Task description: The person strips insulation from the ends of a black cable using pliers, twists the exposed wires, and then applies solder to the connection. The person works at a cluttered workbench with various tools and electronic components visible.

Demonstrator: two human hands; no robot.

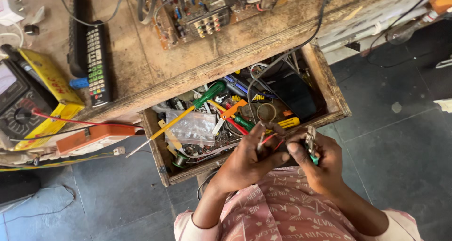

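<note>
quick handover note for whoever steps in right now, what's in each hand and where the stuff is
Left hand: pinches thin red and white wires between thumb and fingers.
Right hand: closed on small pliers with green grips, its metal tip up beside the wires; whether it touches them cannot be told.
Both hands are over the front edge of the open wooden drawer, which holds a green-handled screwdriver, other tools and a plastic bag.
On the bench: circuit board, remote control, yellow multimeter.
Done: wires and pliers in hand. Left: working the wire ends.
</note>
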